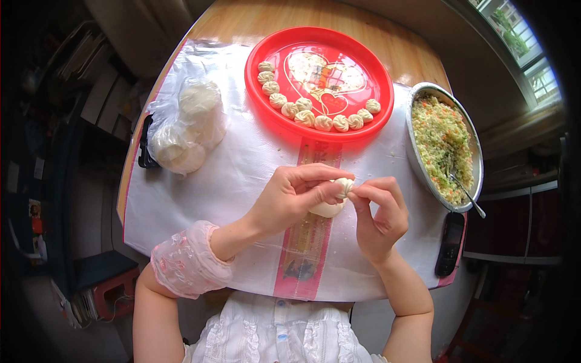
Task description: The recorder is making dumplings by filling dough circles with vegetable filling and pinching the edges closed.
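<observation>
Between the fingers of my left hand (295,188) sits a small pleated dumpling (344,187), round and pale. My right hand (381,208) pinches its gathered edge with thumb and forefinger. Under the hands, a pale stack of dough wrappers (327,209) lies on the sheet, partly hidden by my left hand. Beyond them, a round red tray (386,86) carries several finished dumplings along its left and near sides. At the right stands a metal bowl (411,140) of chopped vegetable filling (438,145) with a spoon (470,195) in it.
At the left, a clear plastic bag (188,127) holds pale rounds of dough, with a black object (146,143) beside it. A black phone-like device (450,245) lies near the table's right edge. A white plastic sheet (181,204) covers most of the wooden table (308,16).
</observation>
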`<state>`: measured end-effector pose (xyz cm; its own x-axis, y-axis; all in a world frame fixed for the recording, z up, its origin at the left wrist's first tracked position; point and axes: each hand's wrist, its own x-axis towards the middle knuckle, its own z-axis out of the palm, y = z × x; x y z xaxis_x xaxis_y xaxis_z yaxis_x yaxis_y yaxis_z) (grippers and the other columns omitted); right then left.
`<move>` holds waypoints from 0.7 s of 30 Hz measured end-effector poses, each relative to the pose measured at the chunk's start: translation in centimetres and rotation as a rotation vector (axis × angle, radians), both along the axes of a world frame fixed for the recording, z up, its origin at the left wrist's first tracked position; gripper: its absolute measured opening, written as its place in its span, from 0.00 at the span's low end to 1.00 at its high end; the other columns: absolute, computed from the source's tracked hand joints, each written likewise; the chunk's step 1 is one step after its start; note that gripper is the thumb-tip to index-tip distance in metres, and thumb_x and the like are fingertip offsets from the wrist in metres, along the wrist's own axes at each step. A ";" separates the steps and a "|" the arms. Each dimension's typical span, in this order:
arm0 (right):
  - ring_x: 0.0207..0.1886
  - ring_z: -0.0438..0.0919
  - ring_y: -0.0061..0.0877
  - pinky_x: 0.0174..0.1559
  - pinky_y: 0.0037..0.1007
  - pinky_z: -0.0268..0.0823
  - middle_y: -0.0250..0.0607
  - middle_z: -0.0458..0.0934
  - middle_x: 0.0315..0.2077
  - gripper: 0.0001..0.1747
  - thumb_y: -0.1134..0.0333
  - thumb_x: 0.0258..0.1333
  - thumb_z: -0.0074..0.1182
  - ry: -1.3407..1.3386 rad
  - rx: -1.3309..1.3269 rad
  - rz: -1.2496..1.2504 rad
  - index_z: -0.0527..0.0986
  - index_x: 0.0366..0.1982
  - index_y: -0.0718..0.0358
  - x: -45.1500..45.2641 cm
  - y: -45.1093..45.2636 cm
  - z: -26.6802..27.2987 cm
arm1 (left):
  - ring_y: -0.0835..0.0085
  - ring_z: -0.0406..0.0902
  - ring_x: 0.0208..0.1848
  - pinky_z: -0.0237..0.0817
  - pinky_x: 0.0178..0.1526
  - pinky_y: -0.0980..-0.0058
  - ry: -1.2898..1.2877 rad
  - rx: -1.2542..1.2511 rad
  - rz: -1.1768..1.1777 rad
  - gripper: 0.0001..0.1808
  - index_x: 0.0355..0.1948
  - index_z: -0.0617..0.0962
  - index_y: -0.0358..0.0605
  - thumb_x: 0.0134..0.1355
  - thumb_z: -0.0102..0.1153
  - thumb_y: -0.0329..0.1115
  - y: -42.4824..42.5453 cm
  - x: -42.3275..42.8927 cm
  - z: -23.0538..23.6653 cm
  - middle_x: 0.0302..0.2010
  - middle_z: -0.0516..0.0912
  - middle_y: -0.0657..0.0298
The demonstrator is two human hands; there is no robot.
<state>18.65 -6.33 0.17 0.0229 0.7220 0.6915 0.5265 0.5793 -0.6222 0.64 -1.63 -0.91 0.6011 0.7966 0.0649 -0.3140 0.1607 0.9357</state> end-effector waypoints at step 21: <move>0.27 0.78 0.27 0.27 0.26 0.69 0.38 0.78 0.28 0.12 0.82 0.44 0.67 -0.086 0.091 -0.023 0.80 0.34 0.65 0.5 0.1 0.0 | 0.78 0.72 0.39 0.66 0.45 0.78 0.132 0.350 -0.053 0.21 0.64 0.73 0.38 0.73 0.49 0.34 -0.1 0.3 0.6 0.40 0.74 0.64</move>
<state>19.12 -6.20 0.15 -0.0237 0.6562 0.7542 0.5894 0.6185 -0.5197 0.95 -1.75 -0.28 0.6620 0.7077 0.2468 -0.1869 -0.1630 0.9688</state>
